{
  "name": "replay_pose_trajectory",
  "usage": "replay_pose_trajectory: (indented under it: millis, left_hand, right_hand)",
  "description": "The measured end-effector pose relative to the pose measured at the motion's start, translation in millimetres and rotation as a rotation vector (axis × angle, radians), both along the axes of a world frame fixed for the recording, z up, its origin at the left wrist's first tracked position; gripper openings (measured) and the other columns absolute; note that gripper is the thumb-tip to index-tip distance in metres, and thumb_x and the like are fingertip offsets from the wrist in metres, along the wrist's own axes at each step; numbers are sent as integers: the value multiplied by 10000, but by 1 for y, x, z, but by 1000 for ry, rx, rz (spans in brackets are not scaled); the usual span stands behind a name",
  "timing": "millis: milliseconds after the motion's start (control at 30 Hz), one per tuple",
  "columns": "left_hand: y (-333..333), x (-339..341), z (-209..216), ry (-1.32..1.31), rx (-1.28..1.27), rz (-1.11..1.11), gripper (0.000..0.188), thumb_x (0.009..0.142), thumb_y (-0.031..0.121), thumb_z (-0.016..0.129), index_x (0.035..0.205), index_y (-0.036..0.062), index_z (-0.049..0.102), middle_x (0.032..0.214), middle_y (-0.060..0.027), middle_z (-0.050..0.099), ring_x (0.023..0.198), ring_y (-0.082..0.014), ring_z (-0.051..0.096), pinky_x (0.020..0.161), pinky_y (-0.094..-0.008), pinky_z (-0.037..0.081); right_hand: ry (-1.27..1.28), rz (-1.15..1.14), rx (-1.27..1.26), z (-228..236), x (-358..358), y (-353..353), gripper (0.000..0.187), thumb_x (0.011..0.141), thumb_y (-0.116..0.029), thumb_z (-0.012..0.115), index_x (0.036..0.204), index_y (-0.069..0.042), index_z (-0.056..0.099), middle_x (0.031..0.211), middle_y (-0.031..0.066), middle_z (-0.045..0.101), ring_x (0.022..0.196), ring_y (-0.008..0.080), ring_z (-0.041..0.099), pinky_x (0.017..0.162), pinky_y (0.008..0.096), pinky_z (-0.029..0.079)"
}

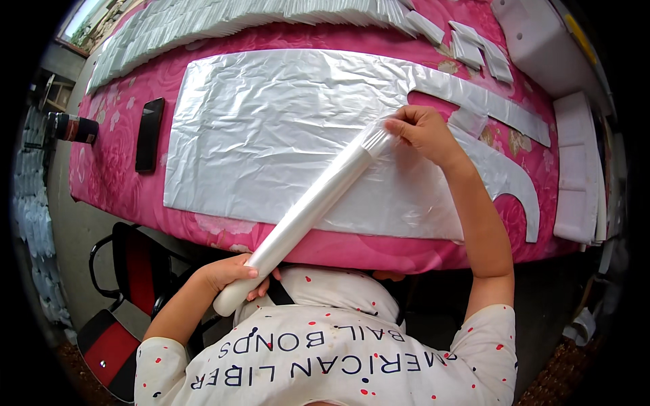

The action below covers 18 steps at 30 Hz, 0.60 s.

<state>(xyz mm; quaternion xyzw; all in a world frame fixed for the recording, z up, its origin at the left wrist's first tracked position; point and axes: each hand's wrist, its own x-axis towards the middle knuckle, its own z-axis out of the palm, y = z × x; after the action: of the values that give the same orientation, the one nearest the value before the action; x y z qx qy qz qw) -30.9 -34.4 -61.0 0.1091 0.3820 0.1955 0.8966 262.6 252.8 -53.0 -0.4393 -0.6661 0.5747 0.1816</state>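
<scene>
A long, narrow white plastic bag [308, 196], folded or rolled lengthwise, runs diagonally between my hands. My left hand [237, 273] wraps round its lower end near my lap. At its upper end, where the plastic gathers in pleats, the fingers of my right hand [418, 132] are closed in a pinch. Beneath it, flat on the table, lie white plastic carrier bags [257, 128] with handle straps pointing right; how many layers there are cannot be told. Part of them is covered by the held bag and my right forearm.
A pink floral cloth covers the table [122, 183]. A black phone [149, 135] and a dark jar [74, 127] are at the left. Rows of folded white packets [257, 19] line the far edge, with several loose ones [481, 51] at far right. A red-and-black chair [128, 298] stands lower left.
</scene>
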Motion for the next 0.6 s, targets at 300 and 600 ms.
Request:
replay_pose_trajectory:
  millis: [300, 600]
  left_hand:
    - [-9, -28, 7, 73, -10, -304, 446, 747, 266, 720, 1055, 3, 534, 880, -80, 622, 758, -131, 589, 699, -257, 475]
    - [81, -3, 70, 678, 812, -830, 410, 717, 186, 726, 1061, 23, 574, 913, -95, 641, 821, -225, 625, 765, -322, 475]
  right_hand:
    - [-393, -485, 526, -10, 136, 88, 232, 815, -246, 641, 768, -19, 640, 594, -2, 557, 527, 78, 471, 516, 249, 386]
    - [-126, -323, 341, -11, 77, 71, 204, 829, -212, 629, 832, -9, 647, 665, -4, 579, 563, 59, 495, 529, 232, 416]
